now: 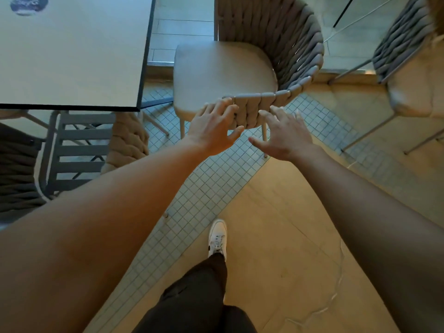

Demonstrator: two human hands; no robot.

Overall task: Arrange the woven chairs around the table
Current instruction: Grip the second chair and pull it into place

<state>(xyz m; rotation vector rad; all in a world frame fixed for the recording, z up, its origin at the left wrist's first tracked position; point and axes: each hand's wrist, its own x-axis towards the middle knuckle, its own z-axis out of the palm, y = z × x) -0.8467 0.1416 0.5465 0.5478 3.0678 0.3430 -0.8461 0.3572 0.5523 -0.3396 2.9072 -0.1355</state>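
A: Nearest us, one white sneaker (pixel 217 237) stepping onto the beige floor with its strip of small grey-white tiles (pixel 206 188). Hands?

B: Left hand (pixel 214 128) has fingers curled over the woven rim, thumb spread below, not clamped yet. Right hand (pixel 283 135) is spread wide, fingertips (pixel 276 109) just touching or just shy of the rim, we cannot tell which

A: And the chair?

B: Grey rope-woven tub chair with a beige padded seat (pixel 225 73) stands just beside the corner of the pale square table with a dark edge (pixel 72 56), seat facing the table, its curved back toward us

A: Handling?

B: We judge it light on thin metal legs; the rope wrap looks soft and grippy over a stiff frame. Best hold is the top rim, both hands apart. Legs may snag on tile joints

A: Further out?

B: A second grey woven chair (pixel 406 63) far right, well apart from the table
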